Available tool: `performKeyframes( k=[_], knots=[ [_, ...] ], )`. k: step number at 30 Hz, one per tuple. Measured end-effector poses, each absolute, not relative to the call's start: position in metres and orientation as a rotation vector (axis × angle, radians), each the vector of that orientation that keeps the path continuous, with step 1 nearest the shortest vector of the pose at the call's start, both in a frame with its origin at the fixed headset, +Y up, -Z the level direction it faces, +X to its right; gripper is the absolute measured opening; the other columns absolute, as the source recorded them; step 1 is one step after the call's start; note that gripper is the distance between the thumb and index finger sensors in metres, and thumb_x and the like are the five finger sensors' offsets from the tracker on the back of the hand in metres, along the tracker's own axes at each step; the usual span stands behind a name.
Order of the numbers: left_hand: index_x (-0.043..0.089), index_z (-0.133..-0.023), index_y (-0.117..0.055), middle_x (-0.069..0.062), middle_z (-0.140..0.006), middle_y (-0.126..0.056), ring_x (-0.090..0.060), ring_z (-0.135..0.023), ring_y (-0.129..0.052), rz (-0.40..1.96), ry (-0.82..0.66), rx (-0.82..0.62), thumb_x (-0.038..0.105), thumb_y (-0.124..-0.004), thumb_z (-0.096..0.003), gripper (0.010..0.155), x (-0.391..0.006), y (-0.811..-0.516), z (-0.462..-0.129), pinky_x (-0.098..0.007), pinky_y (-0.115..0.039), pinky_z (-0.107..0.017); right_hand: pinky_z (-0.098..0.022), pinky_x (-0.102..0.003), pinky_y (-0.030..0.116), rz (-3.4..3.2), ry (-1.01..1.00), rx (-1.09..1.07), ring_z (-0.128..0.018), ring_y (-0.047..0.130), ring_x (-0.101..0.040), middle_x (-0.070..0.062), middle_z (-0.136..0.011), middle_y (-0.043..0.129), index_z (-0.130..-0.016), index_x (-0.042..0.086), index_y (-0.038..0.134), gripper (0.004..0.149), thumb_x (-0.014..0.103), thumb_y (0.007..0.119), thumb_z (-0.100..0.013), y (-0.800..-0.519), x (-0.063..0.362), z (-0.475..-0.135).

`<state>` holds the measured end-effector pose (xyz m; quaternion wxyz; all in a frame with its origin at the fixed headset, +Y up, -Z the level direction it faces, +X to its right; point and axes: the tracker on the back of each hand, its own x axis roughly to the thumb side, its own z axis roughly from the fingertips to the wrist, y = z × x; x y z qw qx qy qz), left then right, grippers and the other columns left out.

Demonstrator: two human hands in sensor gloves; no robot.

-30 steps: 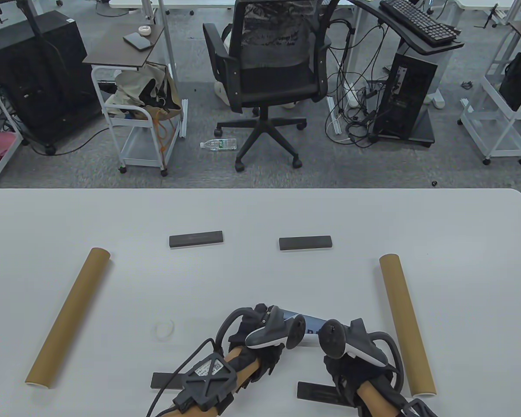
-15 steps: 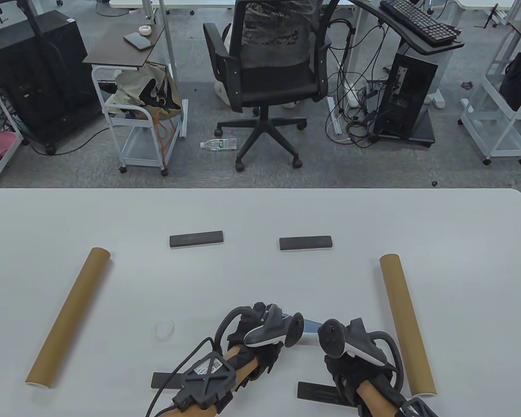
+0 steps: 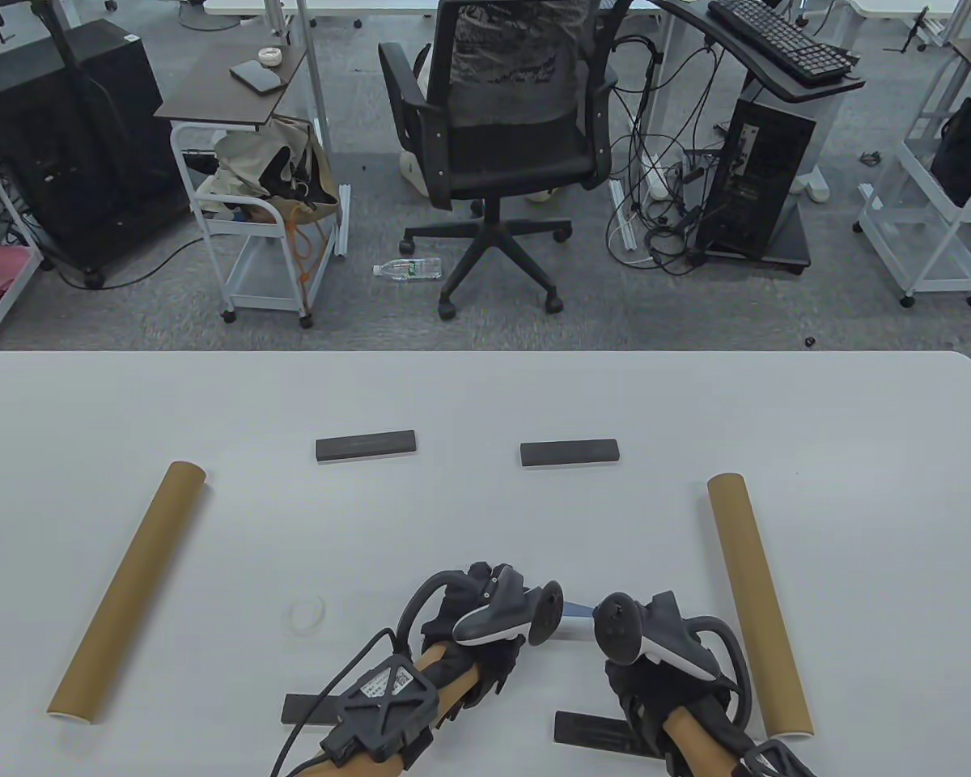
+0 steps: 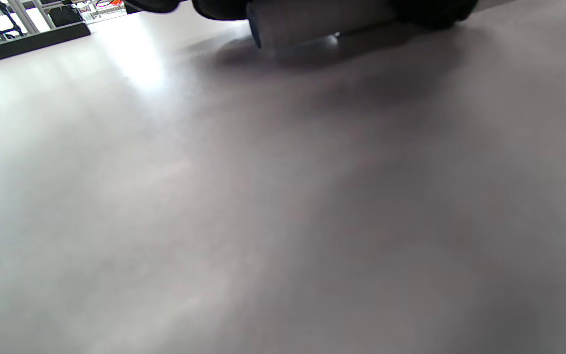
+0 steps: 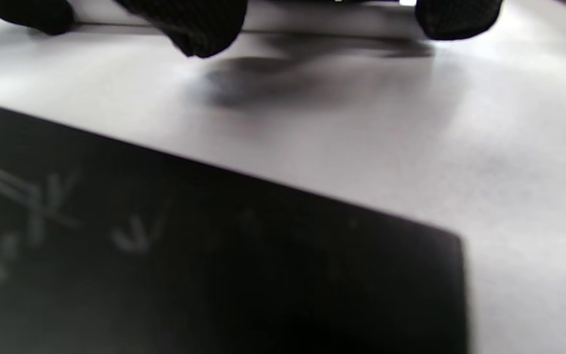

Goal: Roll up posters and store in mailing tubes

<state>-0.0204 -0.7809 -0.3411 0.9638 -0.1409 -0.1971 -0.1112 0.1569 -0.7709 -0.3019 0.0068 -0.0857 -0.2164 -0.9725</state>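
A rolled poster (image 3: pixel 578 609), white with a blue edge, lies on the table near the front centre, mostly hidden under my hands. My left hand (image 3: pixel 473 607) and right hand (image 3: pixel 655 643) both grip it, side by side. In the left wrist view the roll (image 4: pixel 312 19) sits under my gloved fingers (image 4: pixel 430 10). In the right wrist view my fingers (image 5: pixel 199 24) curl over the roll (image 5: pixel 322 22). One brown mailing tube (image 3: pixel 125 595) lies at the left, another (image 3: pixel 756 603) at the right, just beside my right hand.
Four black bar weights lie on the table: two at the back (image 3: pixel 365 445) (image 3: pixel 569 452), two near the front edge (image 3: pixel 303 708) (image 3: pixel 599 731). The front right bar also fills the right wrist view (image 5: pixel 165 246). A rubber band (image 3: pixel 306 615) lies left of my left hand.
The strip of poster showing between my hands has shrunk to a sliver. Both hands have stayed on the roll and moved slightly closer together.
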Motion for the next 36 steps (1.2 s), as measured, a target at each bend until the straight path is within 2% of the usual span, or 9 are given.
performKeyframes(
  k=[4,7,11,20,23,26,31,34,36],
  knots=[
    [0.036,-0.090,-0.062,-0.002,-0.111,-0.057,-0.033,-0.104,-0.065,-0.243,-0.424,-0.274,0.045,-0.070,-0.0444,0.047,-0.019,-0.778,-0.339,-0.057,-0.061,-0.072,-0.065,-0.066,0.050,-3.093,-0.579,-0.334,-0.099,0.036,-0.045,-0.014,-0.106,0.034,-0.101,0.023,0.037,0.063,0.030,0.073,-0.050,-0.761,0.158,-0.295],
    [0.036,-0.090,-0.064,-0.002,-0.111,-0.058,-0.033,-0.104,-0.065,-0.221,-0.429,-0.280,0.045,-0.070,-0.0442,0.047,-0.019,-0.778,-0.339,-0.057,-0.061,-0.072,-0.064,-0.066,0.052,-3.080,-0.616,-0.345,-0.097,0.042,-0.046,-0.015,-0.105,0.041,-0.100,0.021,0.044,0.059,0.030,0.073,-0.049,-0.759,0.157,-0.294],
    [0.036,-0.096,-0.052,-0.002,-0.112,-0.055,-0.033,-0.104,-0.064,-0.201,-0.408,-0.278,0.048,-0.072,-0.0442,0.057,-0.021,-0.779,-0.341,-0.056,-0.061,-0.072,-0.066,-0.066,0.049,-3.051,-0.678,-0.298,-0.100,0.032,-0.043,-0.011,-0.107,0.032,-0.101,0.024,0.034,0.064,0.030,0.073,-0.050,-0.768,0.157,-0.298],
    [0.036,-0.091,-0.063,-0.002,-0.111,-0.059,-0.033,-0.103,-0.066,-0.213,-0.417,-0.263,0.045,-0.069,-0.0443,0.048,-0.021,-0.778,-0.340,-0.057,-0.061,-0.071,-0.065,-0.067,0.052,-3.076,-0.595,-0.342,-0.099,0.039,-0.045,-0.013,-0.107,0.040,-0.100,0.021,0.045,0.059,0.030,0.073,-0.049,-0.759,0.154,-0.294],
    [0.037,-0.097,-0.052,-0.003,-0.112,-0.055,-0.034,-0.104,-0.064,-0.201,-0.398,-0.278,0.049,-0.071,-0.0440,0.058,-0.023,-0.780,-0.342,-0.057,-0.061,-0.071,-0.066,-0.067,0.049,-3.044,-0.652,-0.311,-0.101,0.031,-0.043,-0.011,-0.108,0.031,-0.101,0.023,0.035,0.064,0.031,0.073,-0.050,-0.767,0.154,-0.298],
    [0.036,-0.092,-0.058,-0.003,-0.111,-0.055,-0.033,-0.103,-0.065,-0.208,-0.393,-0.259,0.047,-0.070,-0.0443,0.050,-0.024,-0.782,-0.342,-0.056,-0.061,-0.071,-0.066,-0.067,0.048,-3.061,-0.661,-0.300,-0.101,0.029,-0.043,-0.010,-0.108,0.030,-0.101,0.024,0.034,0.064,0.031,0.072,-0.050,-0.766,0.155,-0.300],
    [0.036,-0.090,-0.064,-0.002,-0.111,-0.058,-0.033,-0.104,-0.065,-0.214,-0.424,-0.269,0.044,-0.069,-0.0443,0.047,-0.021,-0.778,-0.340,-0.057,-0.061,-0.072,-0.064,-0.066,0.053,-3.128,-0.510,-0.341,-0.097,0.044,-0.045,-0.014,-0.105,0.044,-0.100,0.020,0.044,0.059,0.030,0.073,-0.049,-0.754,0.157,-0.295],
    [0.039,-0.093,-0.062,-0.002,-0.111,-0.057,-0.033,-0.104,-0.065,-0.206,-0.417,-0.253,0.046,-0.069,-0.0444,0.050,-0.021,-0.777,-0.340,-0.057,-0.061,-0.072,-0.065,-0.066,0.051,-3.061,-0.640,-0.292,-0.100,0.036,-0.043,-0.011,-0.107,0.035,-0.101,0.022,0.040,0.061,0.031,0.072,-0.050,-0.764,0.158,-0.297],
    [0.034,-0.097,-0.051,-0.003,-0.112,-0.054,-0.033,-0.104,-0.064,-0.207,-0.406,-0.262,0.050,-0.071,-0.0434,0.060,-0.021,-0.779,-0.340,-0.056,-0.061,-0.072,-0.066,-0.066,0.050,-3.069,-0.625,-0.282,-0.101,0.033,-0.042,-0.010,-0.107,0.032,-0.101,0.023,0.036,0.063,0.031,0.073,-0.050,-0.768,0.158,-0.300]
  ],
)
